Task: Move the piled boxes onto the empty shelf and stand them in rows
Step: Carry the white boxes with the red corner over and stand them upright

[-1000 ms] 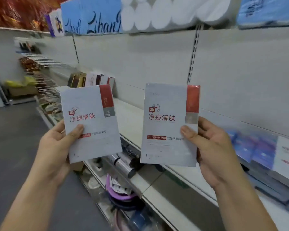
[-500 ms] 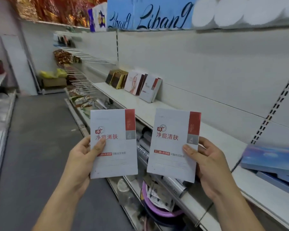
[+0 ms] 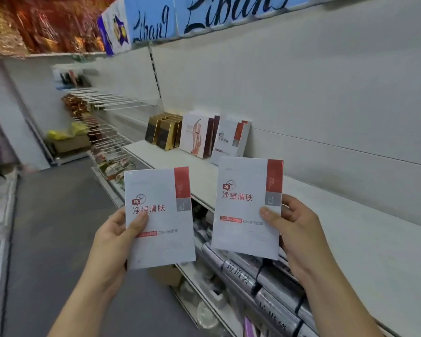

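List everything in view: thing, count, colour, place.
Left white red-striped cardboard box: one, white and red, in left hand.
Right white red-striped cardboard box: one, same colours, in right hand.
Standing cardboard boxes: several, gold-brown, white, maroon, row at shelf's far end.
Flat white shelf: one, white, right side.
Blue script-printed packs: at least two, blue, top shelf.
Silver wrapped rolls: several, silver, lower shelf.
Left hand: one, grips left box.
Right hand: one, grips right box.
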Tool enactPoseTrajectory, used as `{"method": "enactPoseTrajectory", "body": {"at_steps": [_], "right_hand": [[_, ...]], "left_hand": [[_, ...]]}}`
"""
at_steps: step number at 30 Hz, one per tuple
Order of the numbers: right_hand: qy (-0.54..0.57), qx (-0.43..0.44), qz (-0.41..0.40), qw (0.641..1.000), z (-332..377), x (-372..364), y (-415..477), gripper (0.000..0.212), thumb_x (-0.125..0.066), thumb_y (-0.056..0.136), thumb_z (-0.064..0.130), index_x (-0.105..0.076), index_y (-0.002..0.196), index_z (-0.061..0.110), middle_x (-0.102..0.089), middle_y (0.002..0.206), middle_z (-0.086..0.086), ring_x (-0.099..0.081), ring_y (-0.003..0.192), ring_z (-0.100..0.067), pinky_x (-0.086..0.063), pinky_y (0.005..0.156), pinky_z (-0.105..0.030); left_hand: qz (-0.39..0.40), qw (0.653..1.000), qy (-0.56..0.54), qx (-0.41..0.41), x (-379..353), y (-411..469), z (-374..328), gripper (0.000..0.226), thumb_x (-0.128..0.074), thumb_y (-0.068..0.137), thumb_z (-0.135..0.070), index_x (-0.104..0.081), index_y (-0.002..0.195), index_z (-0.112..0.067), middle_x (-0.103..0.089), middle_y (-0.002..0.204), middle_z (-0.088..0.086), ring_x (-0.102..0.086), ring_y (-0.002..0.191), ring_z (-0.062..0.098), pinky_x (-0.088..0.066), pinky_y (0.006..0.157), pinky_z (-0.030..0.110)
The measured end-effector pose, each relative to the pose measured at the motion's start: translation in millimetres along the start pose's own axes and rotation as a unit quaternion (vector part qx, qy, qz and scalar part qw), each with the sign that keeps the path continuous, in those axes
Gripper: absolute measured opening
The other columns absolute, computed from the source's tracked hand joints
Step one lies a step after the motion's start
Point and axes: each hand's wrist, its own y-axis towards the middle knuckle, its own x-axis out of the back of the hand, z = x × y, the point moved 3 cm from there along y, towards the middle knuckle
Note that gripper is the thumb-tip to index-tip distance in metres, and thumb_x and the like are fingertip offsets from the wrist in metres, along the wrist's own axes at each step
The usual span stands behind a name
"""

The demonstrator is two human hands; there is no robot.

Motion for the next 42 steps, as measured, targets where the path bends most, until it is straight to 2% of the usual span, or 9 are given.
{"method": "enactPoseTrajectory", "body": {"at_steps": [4,9,14,21,31,34,37,40,42], "right_hand": [[-0.012,-0.001,-0.023,1.000,-7.0,-20.1,44.3,0.026,-0.067,0.090,-0.004,-0.070,0.105,0.018,-0.080,0.096,-0.003,-0.077,0.089,-0.026,-0.061,0.084,-0.047],[-0.022,0.008,-0.071,0.997,-15.2,-35.8,92.4,0.028,-0.067,0.089,-0.004,-0.070,0.110,0.015,-0.080,0.097,-0.005,-0.076,0.090,-0.031,-0.060,0.078,-0.043],[-0.042,0.021,-0.129,0.990,-30.2,-55.0,133.3,0.028,-0.068,0.090,-0.002,-0.071,0.111,0.015,-0.080,0.098,-0.006,-0.076,0.093,-0.031,-0.058,0.087,-0.048],[-0.065,0.035,-0.227,0.971,-52.4,-112.1,187.6,0.026,-0.067,0.091,-0.002,-0.072,0.110,0.016,-0.079,0.101,-0.004,-0.076,0.093,-0.024,-0.057,0.079,-0.038],[-0.145,0.074,-0.341,0.926,-65.4,-150.5,260.5,0.028,-0.069,0.090,-0.001,-0.070,0.112,0.017,-0.078,0.105,-0.001,-0.076,0.090,-0.017,-0.062,0.080,-0.035],[-0.212,0.095,-0.385,0.893,-67.9,-148.4,266.7,0.028,-0.074,0.088,0.007,-0.071,0.108,0.026,-0.077,0.099,0.008,-0.075,0.089,-0.014,-0.059,0.078,-0.030],[-0.311,0.106,-0.424,0.844,-64.8,-149.0,262.9,0.033,-0.079,0.084,0.020,-0.068,0.108,0.040,-0.075,0.096,0.016,-0.069,0.084,-0.001,-0.054,0.073,-0.021],[-0.338,0.109,-0.421,0.834,-60.0,-152.0,261.9,0.034,-0.080,0.083,0.024,-0.063,0.093,0.051,-0.072,0.089,0.021,-0.067,0.078,0.002,-0.050,0.066,-0.014],[-0.345,0.101,-0.420,0.834,-57.1,-153.9,265.8,0.030,-0.081,0.083,0.024,-0.065,0.096,0.046,-0.071,0.089,0.021,-0.067,0.079,0.001,-0.048,0.062,-0.009]], "left_hand": [[0.008,0.999,-0.031,0.010,-2.3,66.3,4.2,0.033,-0.069,0.089,-0.024,-0.068,0.121,-0.016,-0.079,0.109,0.008,-0.078,0.088,0.025,-0.064,0.062,0.039],[0.047,0.998,-0.045,0.028,-16.9,148.3,19.1,0.031,-0.067,0.090,-0.020,-0.068,0.121,-0.017,-0.079,0.108,0.009,-0.078,0.088,0.026,-0.065,0.064,0.041],[0.118,0.990,-0.061,0.049,-33.8,232.5,38.3,0.027,-0.067,0.090,-0.018,-0.069,0.117,-0.019,-0.079,0.106,0.011,-0.078,0.086,0.028,-0.065,0.066,0.043],[0.230,0.968,-0.067,0.071,-38.4,348.7,52.1,0.023,-0.067,0.090,-0.018,-0.069,0.112,-0.026,-0.081,0.099,0.007,-0.078,0.082,0.026,-0.065,0.064,0.037],[0.325,0.933,-0.090,0.122,-48.5,431.5,58.9,0.036,-0.072,0.081,-0.031,-0.070,0.117,-0.028,-0.079,0.109,0.006,-0.077,0.093,0.031,-0.059,0.085,0.048],[0.349,0.926,-0.088,0.114,-53.7,436.3,58.8,0.073,-0.092,0.049,-0.060,-0.073,0.112,-0.031,-0.079,0.108,0.006,-0.078,0.091,0.030,-0.063,0.074,0.044],[0.356,0.922,-0.096,0.117,-56.5,443.1,58.6,0.099,-0.093,0.023,-0.069,-0.073,0.112,-0.030,-0.079,0.108,0.005,-0.078,0.092,0.029,-0.064,0.068,0.039],[0.367,0.918,-0.103,0.108,-58.3,447.5,58.4,0.091,-0.093,0.028,-0.069,-0.075,0.109,-0.032,-0.079,0.108,0.004,-0.077,0.094,0.028,-0.064,0.068,0.037],[0.368,0.917,-0.104,0.113,-57.7,449.1,59.7,0.067,-0.091,0.052,-0.061,-0.075,0.109,-0.031,-0.080,0.106,0.004,-0.077,0.094,0.028,-0.064,0.067,0.037]]}}
